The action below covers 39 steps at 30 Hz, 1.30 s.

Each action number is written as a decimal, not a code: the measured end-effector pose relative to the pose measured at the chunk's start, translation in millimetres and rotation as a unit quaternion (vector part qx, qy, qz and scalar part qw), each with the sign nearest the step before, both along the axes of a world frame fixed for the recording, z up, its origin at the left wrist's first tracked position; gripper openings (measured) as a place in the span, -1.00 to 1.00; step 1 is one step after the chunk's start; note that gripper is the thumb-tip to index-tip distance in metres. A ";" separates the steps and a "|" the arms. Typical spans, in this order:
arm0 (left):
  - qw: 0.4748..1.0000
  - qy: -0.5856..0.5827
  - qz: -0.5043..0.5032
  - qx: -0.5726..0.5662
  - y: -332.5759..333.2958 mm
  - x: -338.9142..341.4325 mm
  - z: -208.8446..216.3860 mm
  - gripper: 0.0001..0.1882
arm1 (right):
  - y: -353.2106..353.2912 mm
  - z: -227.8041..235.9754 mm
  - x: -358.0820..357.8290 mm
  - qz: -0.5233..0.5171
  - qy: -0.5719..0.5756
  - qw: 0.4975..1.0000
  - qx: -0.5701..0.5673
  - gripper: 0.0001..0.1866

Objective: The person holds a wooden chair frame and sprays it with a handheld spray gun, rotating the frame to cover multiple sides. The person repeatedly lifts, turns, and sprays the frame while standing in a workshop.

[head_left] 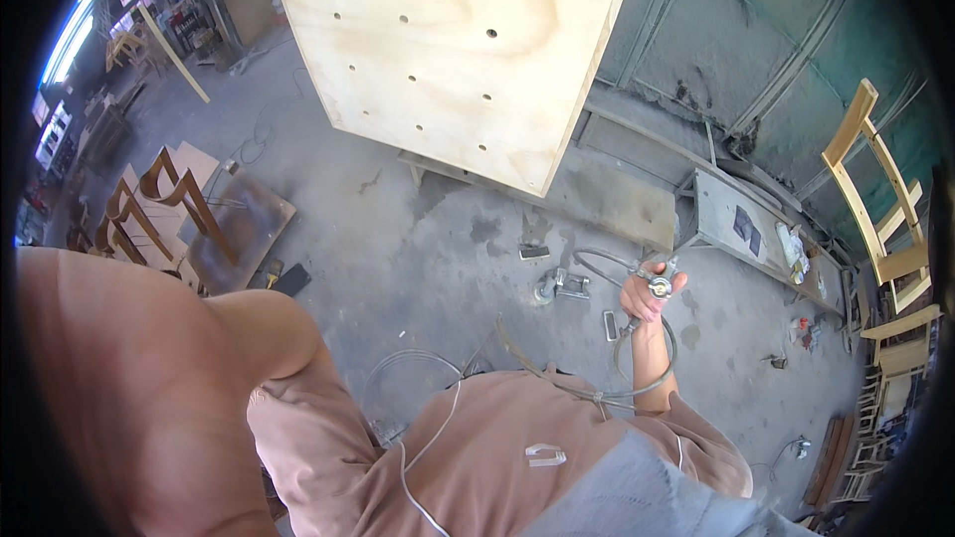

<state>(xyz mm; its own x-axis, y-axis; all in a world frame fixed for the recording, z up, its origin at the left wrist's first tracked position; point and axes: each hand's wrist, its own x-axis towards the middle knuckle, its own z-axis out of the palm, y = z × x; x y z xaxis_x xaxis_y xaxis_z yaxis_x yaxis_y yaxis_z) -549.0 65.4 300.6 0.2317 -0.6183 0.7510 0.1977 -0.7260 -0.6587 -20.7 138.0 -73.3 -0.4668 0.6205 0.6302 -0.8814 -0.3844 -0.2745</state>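
Note:
In my right hand (638, 298) is a metal spray gun (661, 287), its round nozzle facing me and my fingers wrapped round its body. A hose (673, 353) loops down beside that forearm and across my front. My left arm (288, 330) bends up close at the left side, where my left hand (109, 388) looms large; its fingers are out of sight. Ahead of me stands a pale plywood panel (448, 40) with rows of drilled holes, apart from both hands.
A low bench (736, 224) with cloths runs along the right wall. Wooden chair frames (880, 199) are stacked at the far right. Brown curved chair parts (189, 199) rest on a board at left. A metal tool (565, 284) and cables (418, 358) lie on the floor.

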 end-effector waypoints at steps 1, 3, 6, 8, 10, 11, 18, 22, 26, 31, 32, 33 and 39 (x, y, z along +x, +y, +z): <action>1.000 -0.002 0.000 -0.003 -0.2 -1.5 -1.0 -0.78 | -2.7 -0.5 -0.9 -0.034 -0.030 0.999 -0.019 -0.27; 1.000 -0.006 0.000 -0.010 -1.6 -3.5 -2.9 -0.78 | -6.7 3.4 -2.6 -0.087 -0.069 0.993 -0.051 -0.30; 1.000 -0.015 0.000 -0.013 -4.2 -6.0 -6.1 -0.77 | -9.6 30.4 -0.7 -0.129 -0.158 0.979 -0.019 -0.33; 1.000 -0.018 0.002 -0.012 -5.8 -8.6 -7.8 -0.76 | -5.4 62.7 2.4 -0.105 -0.252 0.961 0.046 -0.37; 1.000 -0.021 0.002 -0.008 -6.7 -12.6 -9.1 -0.75 | -1.6 100.5 6.3 -0.151 -0.462 0.867 0.108 -0.38; 1.000 -0.022 0.001 -0.007 -6.1 -15.7 -9.1 -0.75 | -4.3 114.8 4.9 -0.186 -0.533 0.815 0.132 -0.38; 1.000 -0.024 0.004 0.000 -3.4 -30.5 -21.6 -0.72 | 16.4 147.9 -48.1 -0.137 -0.846 0.443 0.263 -0.14; 1.000 -0.013 0.022 -0.018 7.0 -31.0 -32.4 -0.71 | 56.0 166.2 -69.1 -0.244 -0.721 0.615 0.205 0.00; 0.998 -0.006 0.054 -0.038 23.8 -24.2 -37.8 -0.69 | 124.8 163.2 -91.2 -0.464 -0.516 0.709 0.125 -0.18; 0.981 -0.041 0.132 -0.138 73.8 -14.2 -47.7 -0.67 | 263.7 119.5 -80.8 -0.601 -0.567 0.563 -0.017 -0.55; 0.969 -0.061 0.162 -0.177 89.6 -13.1 -52.1 -0.67 | 288.3 107.4 -75.5 -0.612 -0.564 0.553 -0.036 -0.53; 0.947 -0.096 0.206 -0.228 110.6 -12.0 -60.3 -0.67 | 309.6 96.1 -68.3 -0.618 -0.570 0.538 -0.065 -0.51; 0.709 -0.175 0.074 -0.680 321.4 41.1 -222.7 -0.83 | 398.0 57.7 -6.8 -0.742 -0.510 0.417 -0.122 -0.35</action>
